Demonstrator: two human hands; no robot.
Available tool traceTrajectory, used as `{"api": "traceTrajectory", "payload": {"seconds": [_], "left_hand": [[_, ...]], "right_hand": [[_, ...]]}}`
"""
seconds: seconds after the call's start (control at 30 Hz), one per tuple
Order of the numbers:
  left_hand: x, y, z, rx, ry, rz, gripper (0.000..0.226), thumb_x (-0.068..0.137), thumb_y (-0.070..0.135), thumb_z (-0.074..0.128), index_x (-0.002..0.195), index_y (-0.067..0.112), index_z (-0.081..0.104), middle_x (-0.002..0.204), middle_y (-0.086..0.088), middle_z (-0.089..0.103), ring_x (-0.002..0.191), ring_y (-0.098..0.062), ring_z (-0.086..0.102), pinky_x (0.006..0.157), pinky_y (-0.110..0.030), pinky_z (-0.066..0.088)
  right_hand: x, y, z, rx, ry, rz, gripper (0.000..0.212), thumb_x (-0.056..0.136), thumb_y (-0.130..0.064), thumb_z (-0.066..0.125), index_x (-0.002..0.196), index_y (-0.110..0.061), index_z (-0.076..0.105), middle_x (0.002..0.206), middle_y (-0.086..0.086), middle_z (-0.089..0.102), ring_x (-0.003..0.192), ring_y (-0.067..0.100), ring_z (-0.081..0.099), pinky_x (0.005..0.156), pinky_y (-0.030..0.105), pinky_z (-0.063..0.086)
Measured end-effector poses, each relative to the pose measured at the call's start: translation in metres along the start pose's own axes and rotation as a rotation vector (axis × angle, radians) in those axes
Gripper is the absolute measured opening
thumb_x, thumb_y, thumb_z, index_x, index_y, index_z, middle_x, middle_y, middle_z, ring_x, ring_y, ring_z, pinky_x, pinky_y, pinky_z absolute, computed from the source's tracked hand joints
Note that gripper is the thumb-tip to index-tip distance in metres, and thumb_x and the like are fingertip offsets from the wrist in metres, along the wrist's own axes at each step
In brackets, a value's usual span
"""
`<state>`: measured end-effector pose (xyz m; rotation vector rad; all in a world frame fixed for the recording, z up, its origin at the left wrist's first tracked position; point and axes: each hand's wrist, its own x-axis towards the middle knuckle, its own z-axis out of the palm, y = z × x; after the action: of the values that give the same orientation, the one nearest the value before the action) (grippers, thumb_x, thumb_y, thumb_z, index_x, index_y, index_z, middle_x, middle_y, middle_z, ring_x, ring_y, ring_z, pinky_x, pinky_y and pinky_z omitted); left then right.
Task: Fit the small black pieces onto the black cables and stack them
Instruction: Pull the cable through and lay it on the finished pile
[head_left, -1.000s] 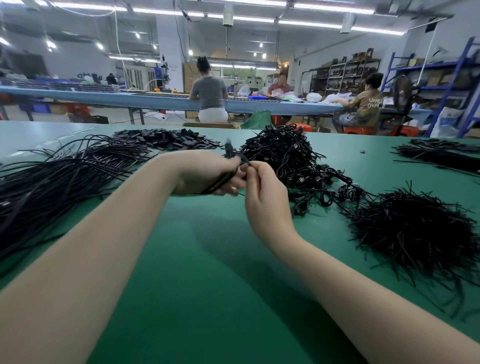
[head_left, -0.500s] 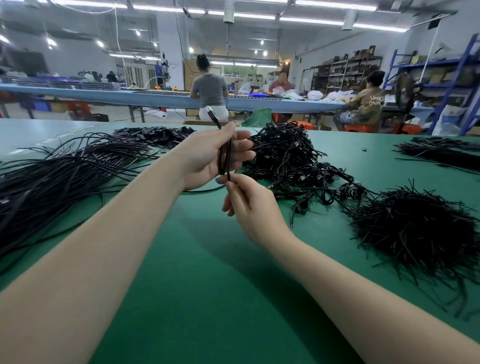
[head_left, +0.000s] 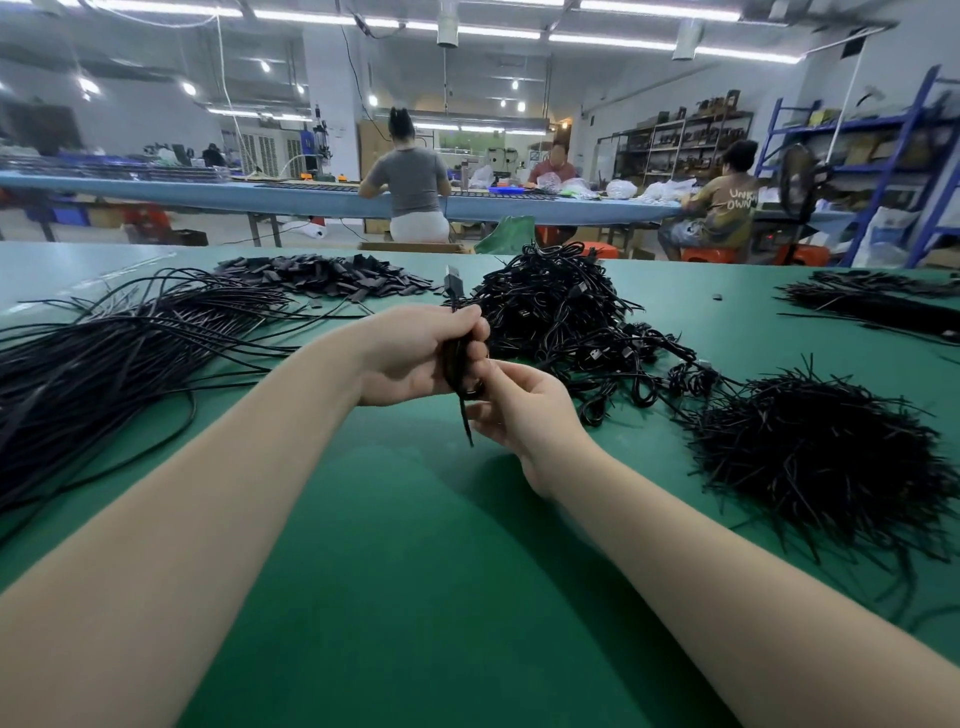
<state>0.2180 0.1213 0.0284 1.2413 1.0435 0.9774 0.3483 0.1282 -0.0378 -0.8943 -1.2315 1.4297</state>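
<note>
Two hands work a black cable above a green desk (head_left: 415, 519).
Left hand (head_left: 410, 353) fingers grip the folded cable (head_left: 460, 364); right hand (head_left: 524, 410) fingers pinch its lower end.

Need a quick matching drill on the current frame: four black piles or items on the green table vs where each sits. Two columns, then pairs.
Things:
1. long loose cables
2. flat small black pieces
3. short bristly strands
4. folded cable

Places:
A. near right of the table
B. gripped in the left hand
C. far left-centre
D. left side of the table

Pairs: 1-D, 2-C, 3-A, 4-B
</note>
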Motion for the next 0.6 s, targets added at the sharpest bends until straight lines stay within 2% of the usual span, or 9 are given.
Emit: {"api": "traceTrajectory", "payload": {"seconds": [0.1,0.17,0.23,0.33,0.43,0.53,0.6], "left_hand": [[0.002,-0.003,-0.004,0.231,0.147,0.001,0.030,0.100,0.039,0.045,0.082,0.021,0.060,0.073,0.006,0.058,0.061,-0.006,0.057,0.067,-0.024,0.042],[0.003,-0.005,-0.005,0.142,0.086,-0.014,0.028,0.100,0.039,0.044,0.083,0.023,0.059,0.086,0.005,0.065,0.074,-0.007,0.061,0.074,-0.025,0.042],[0.003,-0.006,-0.002,-0.012,0.031,-0.006,0.027,0.101,0.034,0.042,0.084,0.020,0.058,0.096,-0.003,0.071,0.082,-0.011,0.065,0.080,-0.026,0.049],[0.006,-0.010,0.005,-0.094,0.069,0.061,0.027,0.102,0.028,0.042,0.084,0.015,0.057,0.085,-0.003,0.064,0.077,-0.013,0.059,0.076,-0.026,0.049],[0.011,-0.017,0.012,0.032,0.151,0.125,0.029,0.103,0.027,0.041,0.081,0.015,0.056,0.076,0.000,0.053,0.070,-0.013,0.048,0.067,-0.025,0.041],[0.013,-0.023,0.015,0.072,0.198,0.133,0.029,0.103,0.028,0.042,0.081,0.016,0.058,0.076,0.001,0.054,0.070,-0.012,0.050,0.069,-0.025,0.043],[0.013,-0.023,0.016,0.074,0.215,0.135,0.028,0.102,0.029,0.044,0.082,0.018,0.060,0.076,0.003,0.057,0.070,-0.011,0.053,0.068,-0.022,0.047]], "right_hand": [[0.002,0.000,-0.004,-0.040,0.014,-0.042,0.016,0.095,-0.027,0.057,0.089,-0.019,0.070,0.063,-0.010,0.066,0.047,0.005,0.054,0.065,0.024,0.051],[0.002,0.001,-0.005,-0.079,0.011,-0.068,0.018,0.096,-0.026,0.056,0.085,-0.021,0.070,0.060,-0.013,0.065,0.046,0.004,0.052,0.062,0.023,0.048],[0.001,0.001,-0.004,-0.102,0.002,-0.086,0.019,0.097,-0.027,0.055,0.086,-0.021,0.069,0.064,-0.013,0.065,0.048,0.005,0.053,0.062,0.025,0.046],[-0.001,0.000,-0.003,-0.142,-0.034,-0.109,0.025,0.098,-0.034,0.049,0.085,-0.022,0.066,0.066,-0.015,0.067,0.051,0.006,0.057,0.060,0.025,0.045],[-0.003,0.000,0.000,-0.245,-0.091,-0.169,0.025,0.097,-0.039,0.049,0.083,-0.024,0.063,0.067,-0.019,0.065,0.055,0.005,0.057,0.059,0.019,0.047],[-0.004,0.001,0.001,-0.394,-0.094,-0.250,0.023,0.096,-0.035,0.053,0.077,-0.022,0.056,0.062,-0.015,0.058,0.055,0.005,0.053,0.057,0.018,0.045],[-0.003,0.001,0.000,-0.490,-0.083,-0.285,0.023,0.095,-0.034,0.055,0.076,-0.021,0.051,0.065,-0.009,0.053,0.059,0.008,0.052,0.058,0.023,0.046]]}}
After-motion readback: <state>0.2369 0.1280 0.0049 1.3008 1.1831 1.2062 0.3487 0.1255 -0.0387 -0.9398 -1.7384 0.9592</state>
